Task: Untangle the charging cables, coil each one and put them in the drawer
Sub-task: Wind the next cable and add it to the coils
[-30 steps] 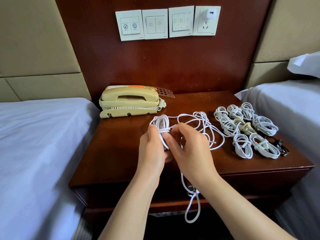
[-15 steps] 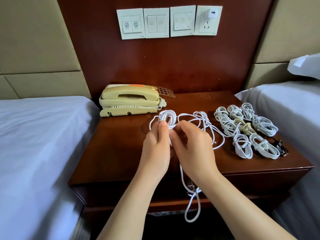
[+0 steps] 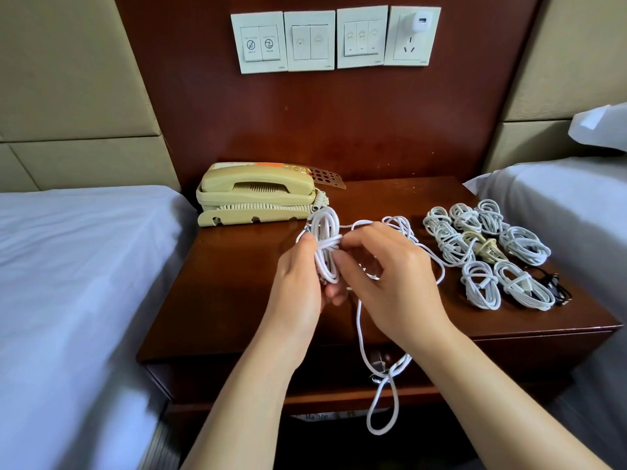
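My left hand (image 3: 298,286) grips a half-wound coil of white charging cable (image 3: 326,239) held upright above the wooden nightstand (image 3: 224,293). My right hand (image 3: 386,279) pinches the cable's strand where it wraps around the coil's middle. The loose rest of that cable (image 3: 380,395) trails over the nightstand's front edge and hangs in a loop before the drawer (image 3: 332,381). More loose white cable (image 3: 403,228) lies tangled behind my right hand. Several coiled white cables (image 3: 485,252) lie in rows on the right of the nightstand.
A beige telephone (image 3: 254,195) sits at the back left of the nightstand. A small black cable (image 3: 553,286) lies at the right edge. Beds with white sheets flank both sides. Wall switches and a socket with a charger (image 3: 419,22) are above.
The coil has lifted slightly and grown; my right hand has carried the strand across the coil's middle, wrapping it. The hanging loop stays over the front edge.
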Available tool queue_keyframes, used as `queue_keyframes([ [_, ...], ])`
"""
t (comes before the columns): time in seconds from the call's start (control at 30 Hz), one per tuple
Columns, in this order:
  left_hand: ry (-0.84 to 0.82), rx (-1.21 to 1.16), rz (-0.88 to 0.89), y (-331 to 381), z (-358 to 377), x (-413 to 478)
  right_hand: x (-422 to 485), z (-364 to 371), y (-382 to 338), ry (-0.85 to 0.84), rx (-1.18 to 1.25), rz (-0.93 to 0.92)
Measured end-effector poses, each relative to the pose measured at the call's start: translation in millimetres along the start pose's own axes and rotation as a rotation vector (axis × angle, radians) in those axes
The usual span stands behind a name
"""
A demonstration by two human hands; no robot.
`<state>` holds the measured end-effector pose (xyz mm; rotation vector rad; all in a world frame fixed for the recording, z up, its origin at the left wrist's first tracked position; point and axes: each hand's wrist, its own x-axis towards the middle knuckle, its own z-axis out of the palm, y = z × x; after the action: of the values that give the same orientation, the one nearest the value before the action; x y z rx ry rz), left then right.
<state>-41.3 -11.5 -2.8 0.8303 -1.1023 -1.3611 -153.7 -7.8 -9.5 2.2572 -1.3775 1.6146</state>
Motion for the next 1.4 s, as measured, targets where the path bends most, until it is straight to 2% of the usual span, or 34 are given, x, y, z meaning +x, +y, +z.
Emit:
queue_keyframes([
  [0.23, -0.045, 0.061, -0.043, 5.3, -1.5, -2.8, -0.8, -4.2, 1.1, -0.01, 0.076, 0.009],
  [0.53, 0.006, 0.191, 0.0, 7.2, 9.4, -9.4, -5.8, 2.4, -5.5, 0.128, 0.076, 0.042],
  [0.63, -0.008, 0.188, 0.021, 8.6, 6.8, -8.5, -5.5, 1.8, -7.4, 0.106, 0.112, 0.07],
  [0.77, -0.004, 0.077, 0.0, 13.6, -1.4, -5.6, -4.2, -0.3, -6.1, -0.013, 0.137, 0.001],
  [1.0, -0.02, 0.065, -0.081, 9.8, -7.8, -1.7, -1.5, -3.4, 1.2, -0.081, -0.005, -0.123],
  [1.2, -0.017, 0.097, -0.125, 11.4, -6.2, -3.7, -3.8, -3.3, 0.2, -0.022, -0.126, -0.225],
  [1.4, 0.069, 0.148, -0.116, 11.6, -0.5, -6.6, -8.0, 3.0, -7.2, 0.085, -0.15, -0.195],
])
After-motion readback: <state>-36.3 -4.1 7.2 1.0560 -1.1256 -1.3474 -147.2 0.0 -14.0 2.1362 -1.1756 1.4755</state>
